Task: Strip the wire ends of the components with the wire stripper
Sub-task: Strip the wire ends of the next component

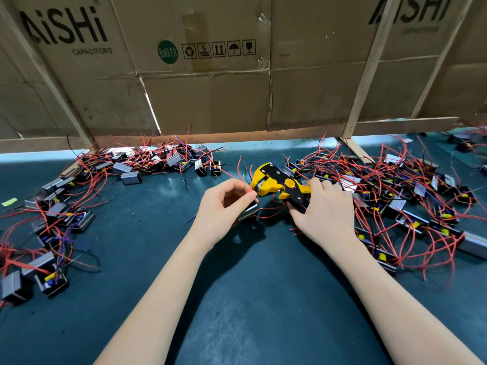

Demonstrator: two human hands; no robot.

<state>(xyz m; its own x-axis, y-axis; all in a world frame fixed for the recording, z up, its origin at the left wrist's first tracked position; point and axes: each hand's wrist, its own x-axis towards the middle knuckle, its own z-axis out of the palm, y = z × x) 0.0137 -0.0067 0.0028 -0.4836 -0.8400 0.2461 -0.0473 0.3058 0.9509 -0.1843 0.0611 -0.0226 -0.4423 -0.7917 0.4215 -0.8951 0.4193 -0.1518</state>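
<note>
A dark teal work mat is covering the bench and carrying two loose heaps of small boxed components. One heap is lying along the left side and far edge, tangled in red wires. The other heap is sprawling across the right side, also trailing red wires. A small yellow-green scrap is lying near the left edge.

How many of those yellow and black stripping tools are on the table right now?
1. The single wire stripper is gripped by the right hand at mid-table, its head toward the red wire pinched by the left hand. Another could lie hidden under the wire piles.
</note>
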